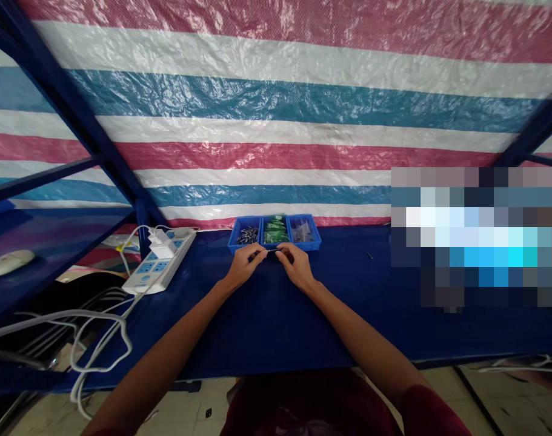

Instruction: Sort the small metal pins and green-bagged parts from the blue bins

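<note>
My left hand (247, 263) and my right hand (297, 264) meet in front of the blue bins, their fingertips a short way apart. Between them runs a small thin dark piece (272, 251), pinched at both ends. Its details are too small to tell. Just behind my hands stand three joined blue bins (305, 246). The left bin holds small dark and silvery parts (247, 235), the middle one green packets (276, 229), and the right one clear plastic bags with small pieces (302, 231).
A white power strip (154, 269) with plugged-in white adapters (162, 243) and loose cables lies at the left of the blue table (266, 327). A small dark piece (369, 255) lies to the right. A pale mouse (9, 263) sits on the left shelf. The far right is pixelated.
</note>
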